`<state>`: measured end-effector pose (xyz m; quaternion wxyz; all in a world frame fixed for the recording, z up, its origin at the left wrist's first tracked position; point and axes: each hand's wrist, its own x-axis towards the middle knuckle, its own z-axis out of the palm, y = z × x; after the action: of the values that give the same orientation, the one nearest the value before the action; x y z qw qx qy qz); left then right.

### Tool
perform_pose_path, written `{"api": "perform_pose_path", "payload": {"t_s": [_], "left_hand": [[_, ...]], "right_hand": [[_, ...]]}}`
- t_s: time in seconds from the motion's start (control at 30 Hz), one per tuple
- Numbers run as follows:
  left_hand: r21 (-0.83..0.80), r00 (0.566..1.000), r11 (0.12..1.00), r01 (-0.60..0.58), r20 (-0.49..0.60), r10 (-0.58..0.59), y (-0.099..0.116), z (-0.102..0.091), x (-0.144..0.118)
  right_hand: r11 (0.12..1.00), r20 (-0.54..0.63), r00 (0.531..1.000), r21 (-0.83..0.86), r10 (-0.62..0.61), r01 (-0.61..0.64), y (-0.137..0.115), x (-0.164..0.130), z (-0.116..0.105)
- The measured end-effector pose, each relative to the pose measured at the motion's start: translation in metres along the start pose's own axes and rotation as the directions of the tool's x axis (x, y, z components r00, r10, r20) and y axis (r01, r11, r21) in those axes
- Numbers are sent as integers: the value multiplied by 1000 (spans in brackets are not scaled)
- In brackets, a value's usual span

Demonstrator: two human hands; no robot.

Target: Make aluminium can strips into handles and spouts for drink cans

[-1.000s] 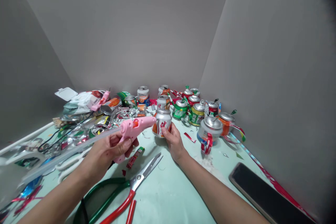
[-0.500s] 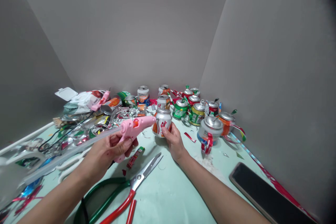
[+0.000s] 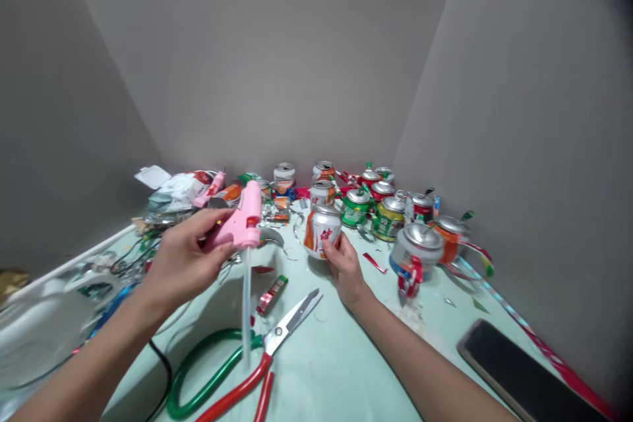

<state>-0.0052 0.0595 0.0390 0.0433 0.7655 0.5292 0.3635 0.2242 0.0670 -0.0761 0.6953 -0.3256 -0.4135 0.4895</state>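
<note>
My left hand point(image 3: 180, 262) grips a pink glue gun point(image 3: 239, 219), nozzle pointing up and away. A clear glue stick point(image 3: 246, 303) hangs down from the gun's back end. My right hand point(image 3: 346, 266) holds a white and red drink can point(image 3: 321, 233) that stands tilted on the pale green table point(image 3: 341, 369). The gun is to the left of the can and apart from it.
Several cut cans point(image 3: 390, 214) with curled strips crowd the back right corner. Scissors with red and green handles point(image 3: 247, 366) lie in front. A dark phone point(image 3: 519, 376) lies at the right. Metal scraps and packets point(image 3: 182, 194) pile up at the left. Grey walls enclose the table.
My left hand swung the glue gun away from the can and turned its nozzle up, so the glue stick now hangs downward. The view shifted slightly. The right hand kept hold of the can.
</note>
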Motion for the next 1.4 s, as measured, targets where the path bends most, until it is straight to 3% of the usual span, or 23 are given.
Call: {"api": "perform_pose_path", "payload": {"t_s": [0.1, 0.17, 0.3, 0.43, 0.57, 0.67, 0.73, 0.8, 0.83, 0.9, 0.97, 1.0, 1.3, 1.4], "left_hand": [[257, 983, 958, 126, -164, -85, -27, -6, 14], [364, 959, 896, 256, -211, -189, -47, -8, 23], [436, 933, 826, 358, -146, -327, -80, -1, 39], [486, 935, 806, 339, -79, -346, -97, 16, 45], [542, 950, 787, 293, -74, -303, -93, 24, 41], [569, 973, 791, 226, -93, -211, -74, 19, 33], [548, 994, 831, 101, -24, -104, -55, 16, 26], [467, 989, 877, -116, 140, 57, -35, 17, 18], [396, 955, 881, -261, 241, 174, -26, 20, 13], [194, 760, 766, -613, 409, 505, -12, 30, 3], [154, 625, 630, -761, 431, 650, -5, 43, -5], [160, 594, 591, -790, 436, 676, -4, 49, -8], [79, 574, 608, -790, 445, 688, -12, 71, -2], [-29, 578, 637, -771, 389, 717, -12, 78, -2]], "right_hand": [[1000, 10, 1000, 10, 3, -4, 0, -1, 0], [1000, 18, 1000, 12, 3, -3, -1, -1, 1], [1000, 21, 1000, 1, 0, 0, -2, -1, 1], [1000, 20, 1000, -14, -3, 4, -2, -2, 0], [1000, 26, 1000, -5, -2, 2, -3, -1, 1], [1000, 15, 1000, -4, -4, 4, -3, -1, 2], [1000, 4, 1000, -7, -4, 4, -2, 0, 2], [1000, -6, 1000, -7, -7, 7, -1, 0, 1], [1000, -9, 1000, -6, -9, 9, -1, 0, 1], [1000, -13, 1000, -5, -15, 15, -1, 0, 0], [1000, -12, 1000, -3, -21, 21, -1, 0, 0], [1000, -11, 1000, -3, -24, 23, -1, 0, 0], [999, -2, 1000, -18, -28, 28, -5, -2, 4], [999, 3, 1000, -24, -24, 24, -6, -3, 4]]}}
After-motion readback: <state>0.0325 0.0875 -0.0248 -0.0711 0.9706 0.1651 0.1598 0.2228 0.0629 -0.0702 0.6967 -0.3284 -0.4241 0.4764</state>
